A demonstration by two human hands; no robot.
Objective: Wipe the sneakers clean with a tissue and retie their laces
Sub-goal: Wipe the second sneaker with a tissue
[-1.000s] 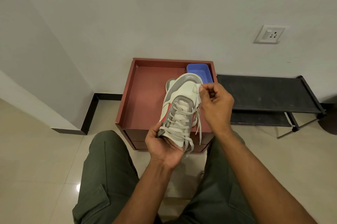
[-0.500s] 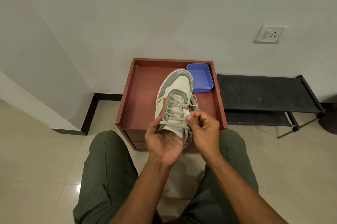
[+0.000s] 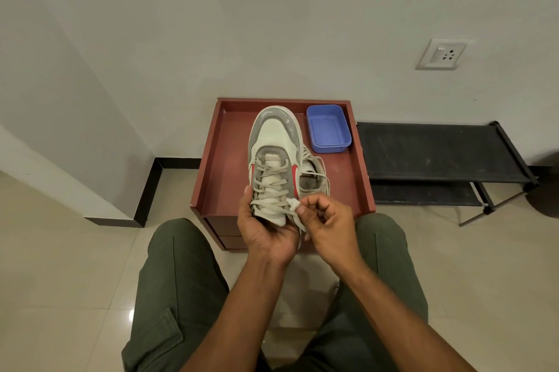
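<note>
A white and grey sneaker [image 3: 275, 141] with red side stripes and loose laces is held up over the red-brown tray top [image 3: 223, 159], toe pointing away from me. My left hand [image 3: 266, 232] grips it from below at the heel. My right hand [image 3: 325, 223] pinches a small crumpled white tissue [image 3: 292, 205] against the sneaker's right side near the lowest laces. The second sneaker [image 3: 313, 178] lies on the tray behind it, mostly hidden.
A blue plastic tub [image 3: 328, 129] sits at the tray's far right corner. A low black rack [image 3: 435, 153] stands to the right against the wall. My knees in green trousers flank the red-brown cabinet, with tiled floor around.
My right hand came down with the tissue from the toe to the lace area near the heel. The sneaker turned flatter, its top facing me.
</note>
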